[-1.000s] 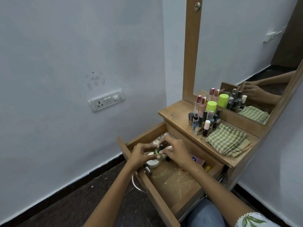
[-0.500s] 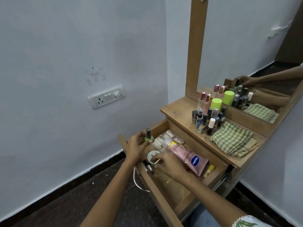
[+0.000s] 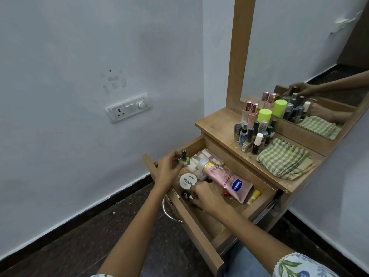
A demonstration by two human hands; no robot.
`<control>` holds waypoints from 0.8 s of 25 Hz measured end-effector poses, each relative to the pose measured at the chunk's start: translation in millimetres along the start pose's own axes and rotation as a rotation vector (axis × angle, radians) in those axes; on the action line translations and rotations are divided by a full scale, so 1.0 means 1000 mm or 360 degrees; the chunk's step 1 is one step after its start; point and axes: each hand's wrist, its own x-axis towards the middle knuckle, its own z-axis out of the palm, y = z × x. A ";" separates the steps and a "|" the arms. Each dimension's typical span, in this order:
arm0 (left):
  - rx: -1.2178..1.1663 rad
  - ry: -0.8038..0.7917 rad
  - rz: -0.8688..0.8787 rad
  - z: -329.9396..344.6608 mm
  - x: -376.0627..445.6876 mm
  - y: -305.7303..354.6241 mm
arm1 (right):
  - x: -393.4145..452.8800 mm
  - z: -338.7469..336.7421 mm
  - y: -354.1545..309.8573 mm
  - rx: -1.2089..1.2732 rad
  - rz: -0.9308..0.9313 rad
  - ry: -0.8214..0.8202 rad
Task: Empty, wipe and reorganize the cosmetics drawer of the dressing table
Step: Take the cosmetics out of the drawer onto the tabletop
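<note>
Over open drawer (image 3: pixel 199 234): L hand (image 3: pixel 169 169) pinches green polish bottle (image 3: pixel 184 157) upright. R hand (image 3: pixel 207 196) curled inside by white jar (image 3: pixel 187 180); grip unclear.

home bedroom | dressing table (image 3: pixel 217 124) | mirror (image 3: pixel 303 47) | cosmetics bottles (image 3: pixel 253 134)

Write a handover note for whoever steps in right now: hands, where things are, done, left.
Left hand: holds a green nail polish bottle upright over the drawer.
Right hand: down in the drawer by the white nail polish remover jar; grip unclear.
In drawer: pink lotion tube, clear box, small yellow item.
Done: many bottles stand on the tabletop beside the checked cloth.
Left: finish emptying, wipe, reorganize.
</note>
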 end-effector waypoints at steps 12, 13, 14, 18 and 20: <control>-0.0160 0.0084 -0.0016 0.012 0.005 0.027 | -0.060 -0.065 0.052 0.1015 0.0349 0.0630; -0.0234 0.0114 -0.0033 0.018 0.007 0.037 | -0.063 -0.073 0.058 0.1050 0.0348 0.0748; -0.0301 0.0129 -0.0052 0.026 0.012 0.049 | -0.065 -0.081 0.064 0.1058 0.0351 0.0852; -0.0431 0.0053 0.0006 0.064 0.034 0.089 | -0.072 -0.107 0.075 0.0963 0.0447 0.1125; -0.0430 -0.0005 0.0011 0.082 0.044 0.098 | -0.074 -0.114 0.081 0.0876 0.0508 0.1215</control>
